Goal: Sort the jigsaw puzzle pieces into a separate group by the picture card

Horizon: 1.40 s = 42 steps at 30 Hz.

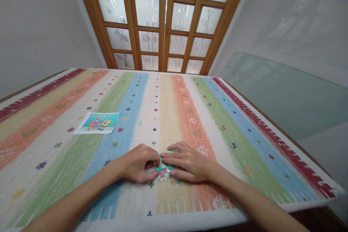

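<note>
A small heap of jigsaw pieces [163, 172], teal, pink and white, lies on the striped mat between my two hands. My left hand [139, 166] curls beside the heap, fingers bent inward and fingertips touching the pieces. My right hand [187, 162] lies flatter over the heap's right side, fingers stretched leftward and pressing on the pieces. Part of the heap is hidden under both hands. A printed cartoon picture card [98, 122] lies flat to the far left, well away from both hands.
A striped, multicoloured woven mat [244, 141] covers the table. A single loose teal piece [140, 123] lies further back. Wooden doors with frosted glass panes [163, 21] stand behind the table. A glass-topped surface [285, 94] is on the right.
</note>
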Each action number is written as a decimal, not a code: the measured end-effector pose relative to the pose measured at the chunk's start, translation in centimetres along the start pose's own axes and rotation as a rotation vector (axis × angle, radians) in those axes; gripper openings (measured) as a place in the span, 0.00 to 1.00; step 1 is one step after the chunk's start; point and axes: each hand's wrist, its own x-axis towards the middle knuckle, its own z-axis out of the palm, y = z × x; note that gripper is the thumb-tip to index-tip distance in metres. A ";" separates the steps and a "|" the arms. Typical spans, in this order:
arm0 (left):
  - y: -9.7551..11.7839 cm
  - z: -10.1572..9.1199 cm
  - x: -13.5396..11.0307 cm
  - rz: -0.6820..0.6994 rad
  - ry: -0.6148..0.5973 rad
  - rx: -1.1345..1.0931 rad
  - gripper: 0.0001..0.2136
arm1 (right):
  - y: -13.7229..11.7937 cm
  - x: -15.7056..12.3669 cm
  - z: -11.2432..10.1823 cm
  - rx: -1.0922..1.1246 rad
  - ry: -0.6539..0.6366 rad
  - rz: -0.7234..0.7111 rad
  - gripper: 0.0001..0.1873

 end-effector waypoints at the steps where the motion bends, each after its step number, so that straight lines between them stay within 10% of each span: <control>1: 0.0 0.0 0.0 0.001 0.000 -0.006 0.04 | 0.0 0.0 0.0 -0.003 0.001 -0.004 0.22; 13: -0.4 -0.4 0.3 -0.144 0.073 -0.083 0.06 | 0.1 -0.2 0.3 -0.025 -0.004 0.012 0.23; 19: -2.7 -1.8 0.6 -0.379 0.437 0.076 0.09 | 0.2 -0.2 0.5 -0.012 0.010 0.015 0.22; 28: -6.1 -1.9 -0.2 -0.507 0.540 0.325 0.10 | 0.3 -0.2 0.5 0.016 0.043 0.002 0.21; 42: -4.0 1.6 -0.9 -0.602 0.291 0.679 0.23 | 0.2 -0.1 0.6 -0.007 0.038 0.028 0.20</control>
